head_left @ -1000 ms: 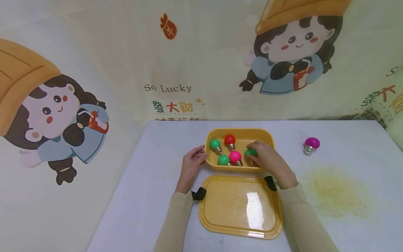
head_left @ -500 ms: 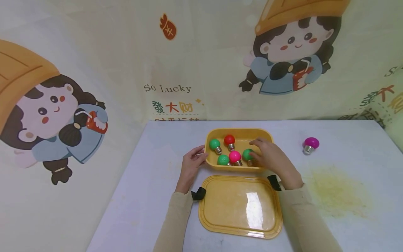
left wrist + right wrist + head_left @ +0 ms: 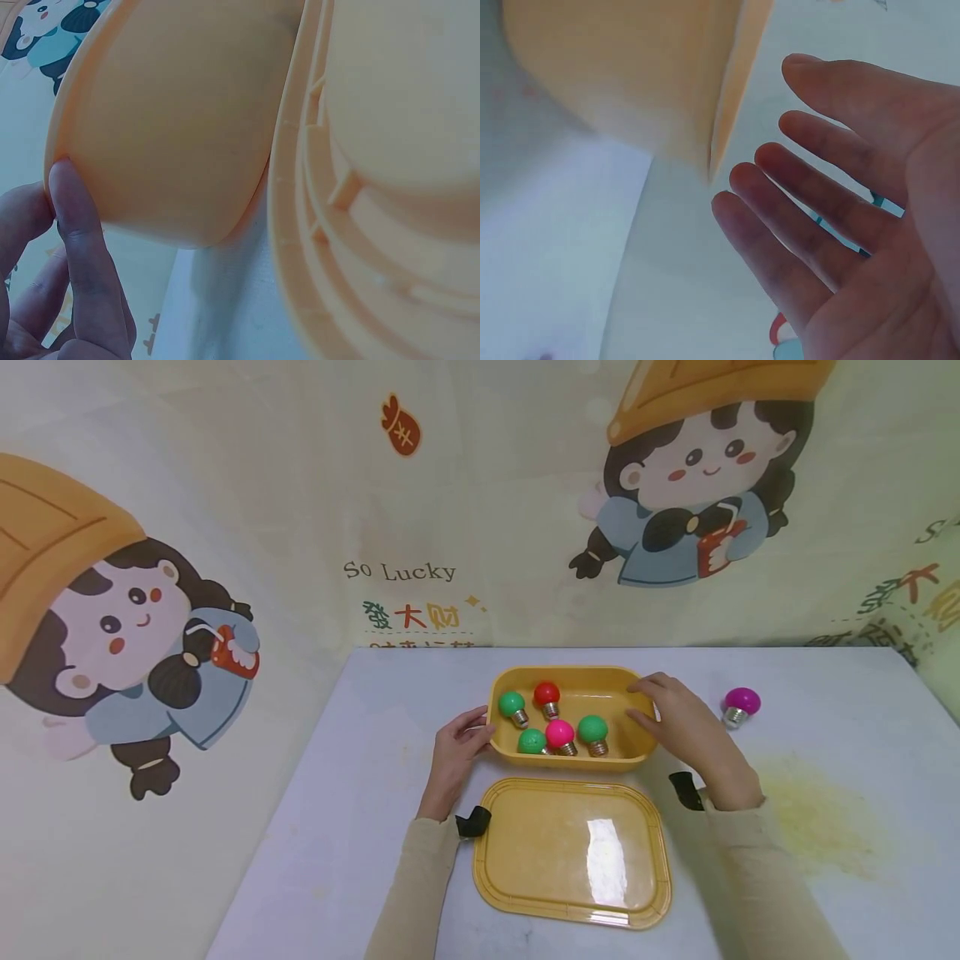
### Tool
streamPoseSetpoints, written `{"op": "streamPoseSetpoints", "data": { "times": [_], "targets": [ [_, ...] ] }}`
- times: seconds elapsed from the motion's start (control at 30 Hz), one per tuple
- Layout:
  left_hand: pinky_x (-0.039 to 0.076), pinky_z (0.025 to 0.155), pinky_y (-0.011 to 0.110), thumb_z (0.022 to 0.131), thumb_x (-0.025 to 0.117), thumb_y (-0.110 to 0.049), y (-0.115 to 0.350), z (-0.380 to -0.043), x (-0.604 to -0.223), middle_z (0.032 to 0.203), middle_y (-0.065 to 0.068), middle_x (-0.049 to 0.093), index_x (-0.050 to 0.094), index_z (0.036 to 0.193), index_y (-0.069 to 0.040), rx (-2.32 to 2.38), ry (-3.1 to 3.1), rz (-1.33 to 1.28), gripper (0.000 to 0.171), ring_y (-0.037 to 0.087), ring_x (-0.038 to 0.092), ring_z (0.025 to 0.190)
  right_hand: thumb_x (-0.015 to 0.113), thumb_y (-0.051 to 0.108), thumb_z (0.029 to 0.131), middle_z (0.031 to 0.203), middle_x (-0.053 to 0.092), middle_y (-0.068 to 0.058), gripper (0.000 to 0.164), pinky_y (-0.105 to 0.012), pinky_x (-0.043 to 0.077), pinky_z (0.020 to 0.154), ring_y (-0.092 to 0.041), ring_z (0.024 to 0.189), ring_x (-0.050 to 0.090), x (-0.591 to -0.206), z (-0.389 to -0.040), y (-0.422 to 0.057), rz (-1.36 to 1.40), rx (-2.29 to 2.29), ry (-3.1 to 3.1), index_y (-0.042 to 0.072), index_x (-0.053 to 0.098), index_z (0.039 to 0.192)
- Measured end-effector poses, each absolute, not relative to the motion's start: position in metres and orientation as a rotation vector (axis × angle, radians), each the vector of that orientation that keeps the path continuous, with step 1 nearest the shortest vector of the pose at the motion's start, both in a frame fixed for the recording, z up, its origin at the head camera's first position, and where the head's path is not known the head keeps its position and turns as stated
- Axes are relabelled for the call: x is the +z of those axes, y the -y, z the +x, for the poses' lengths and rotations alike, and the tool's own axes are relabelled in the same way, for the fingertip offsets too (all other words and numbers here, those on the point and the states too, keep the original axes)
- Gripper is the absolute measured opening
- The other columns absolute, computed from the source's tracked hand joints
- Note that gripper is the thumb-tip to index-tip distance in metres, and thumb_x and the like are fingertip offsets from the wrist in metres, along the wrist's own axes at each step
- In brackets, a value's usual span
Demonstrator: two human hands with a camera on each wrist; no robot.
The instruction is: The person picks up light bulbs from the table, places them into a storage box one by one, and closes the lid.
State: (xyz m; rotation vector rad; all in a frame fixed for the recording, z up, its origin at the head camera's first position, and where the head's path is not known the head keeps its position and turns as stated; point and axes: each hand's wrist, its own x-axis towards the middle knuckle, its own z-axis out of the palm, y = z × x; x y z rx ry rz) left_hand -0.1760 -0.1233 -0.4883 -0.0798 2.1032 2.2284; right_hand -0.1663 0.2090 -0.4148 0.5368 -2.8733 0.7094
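Observation:
My left hand pinches the left rim of a yellow plastic box; in the left wrist view the thumb presses the wall from outside. Inside the box lie several small light bulbs: a red one, a pink one, and green ones, the rightmost green bulb standing apart from the others. My right hand hovers at the box's right end with nothing in it. In the right wrist view its fingers are spread and nearly straight, off the box wall.
A yellow lid lies flat on the white table in front of the box. To the right a purple bulb lies alone on the table. A printed cloth hangs behind.
My right hand has let go of the rightmost green bulb, which stays in the box, and moved right to the box's right rim. The left hand has stayed at the left rim.

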Motion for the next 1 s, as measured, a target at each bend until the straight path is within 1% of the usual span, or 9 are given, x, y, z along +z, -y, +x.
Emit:
{"op": "streamPoseSetpoints", "data": {
  "times": [0.27, 0.5, 0.8, 0.93, 1.0],
  "targets": [
    [0.058, 0.07, 0.02, 0.091, 0.071, -0.006, 0.123, -0.176, -0.488, 0.124, 0.026, 0.058, 0.064, 0.13, -0.003, 2.246, -2.088, -0.069, 0.04, 0.022, 0.064, 0.093, 0.074, 0.007, 0.088, 0.116, 0.06, -0.029, 0.034, -0.062, 0.046, 0.099, -0.047, 0.112, 0.056, -0.416, -0.168, -0.229, 0.511, 0.702, 2.849, -0.01, 0.063, 0.115],
    [0.058, 0.072, 0.02, 0.091, 0.072, -0.01, 0.123, -0.175, -0.488, 0.124, 0.023, 0.058, 0.064, 0.131, -0.005, 2.239, -2.093, -0.078, 0.041, 0.03, 0.063, 0.1, 0.075, 0.008, 0.087, 0.117, 0.059, -0.03, 0.036, -0.064, 0.046, 0.096, -0.048, 0.112, 0.054, -0.42, -0.168, -0.248, 0.46, 0.674, 2.849, -0.009, 0.063, 0.116],
    [0.058, 0.071, 0.021, 0.091, 0.071, -0.005, 0.123, -0.175, -0.488, 0.119, 0.019, 0.06, 0.065, 0.129, -0.005, 2.245, -2.108, -0.072, 0.038, 0.023, 0.065, 0.093, 0.075, 0.01, 0.088, 0.118, 0.057, -0.033, 0.036, -0.067, 0.042, 0.097, -0.05, 0.111, 0.049, -0.428, -0.171, -0.27, 0.405, 0.648, 2.882, -0.01, 0.062, 0.115],
    [0.059, 0.071, 0.023, 0.091, 0.072, -0.007, 0.124, -0.174, -0.489, 0.117, 0.018, 0.061, 0.065, 0.129, -0.005, 2.253, -2.102, -0.043, 0.039, 0.022, 0.065, 0.093, 0.074, 0.01, 0.088, 0.119, 0.055, -0.034, 0.037, -0.068, 0.04, 0.099, -0.051, 0.112, 0.046, -0.431, -0.173, -0.278, 0.34, 0.64, 2.922, -0.011, 0.062, 0.116],
    [0.059, 0.072, 0.024, 0.091, 0.073, -0.009, 0.124, -0.174, -0.489, 0.116, 0.017, 0.062, 0.064, 0.13, -0.005, 2.253, -2.1, -0.025, 0.04, 0.022, 0.065, 0.093, 0.073, 0.009, 0.088, 0.12, 0.053, -0.035, 0.037, -0.067, 0.041, 0.098, -0.05, 0.11, 0.045, -0.431, -0.174, -0.283, 0.299, 0.648, 2.938, -0.012, 0.062, 0.116]
  ]
}}
